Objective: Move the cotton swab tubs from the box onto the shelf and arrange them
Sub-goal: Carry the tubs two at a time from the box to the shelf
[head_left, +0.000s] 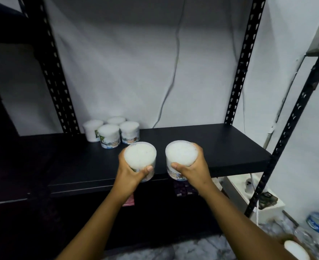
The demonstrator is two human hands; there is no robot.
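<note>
Two tubs up at the shelf edge, one in each hand.
Left hand [131,172] grips the left tub [140,159], right hand [191,168] grips the right tub [181,156], both at centre frame over the black shelf [211,147]; four tubs [111,131] stand clustered behind, left of centre.

The round clear-plastic tubs of white cotton swabs [140,160] look glossy, with printed paper labels. Beyond the grip, the black shelf board [201,145] is matt and smooth; its perforated black metal uprights [245,59] are painted.
</note>
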